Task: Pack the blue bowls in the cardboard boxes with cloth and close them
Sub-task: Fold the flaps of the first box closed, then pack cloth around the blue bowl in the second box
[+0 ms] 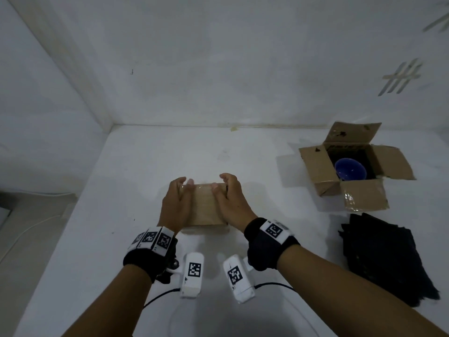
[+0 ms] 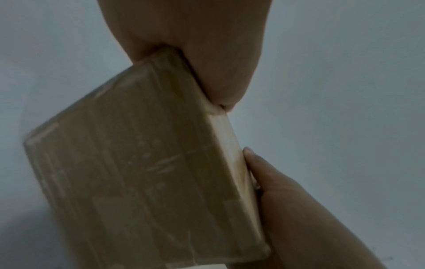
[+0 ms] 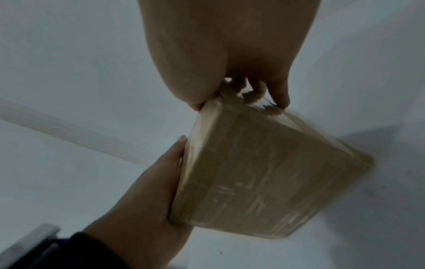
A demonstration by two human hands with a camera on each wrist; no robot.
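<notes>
A closed, taped cardboard box point(image 1: 203, 206) is in the middle of the white table point(image 1: 136, 190). My left hand point(image 1: 175, 203) grips its left side and my right hand point(image 1: 232, 201) grips its right side, fingers curled over the far edge. In the left wrist view the box point(image 2: 142, 163) fills the frame under my left hand point(image 2: 195, 45), with my right hand point(image 2: 287, 200) on its other edge. The right wrist view shows my right hand's fingers point(image 3: 278, 94) on the box point(image 3: 264, 172). A second, open cardboard box point(image 1: 315, 166) at the right holds a blue bowl point(image 1: 350, 172).
A pile of dark cloth point(image 1: 384, 259) lies at the right near the front, below the open box. White walls point(image 1: 218, 69) close the table at the back and left. A floor with a white cable point(image 1: 29, 229) is at the far left.
</notes>
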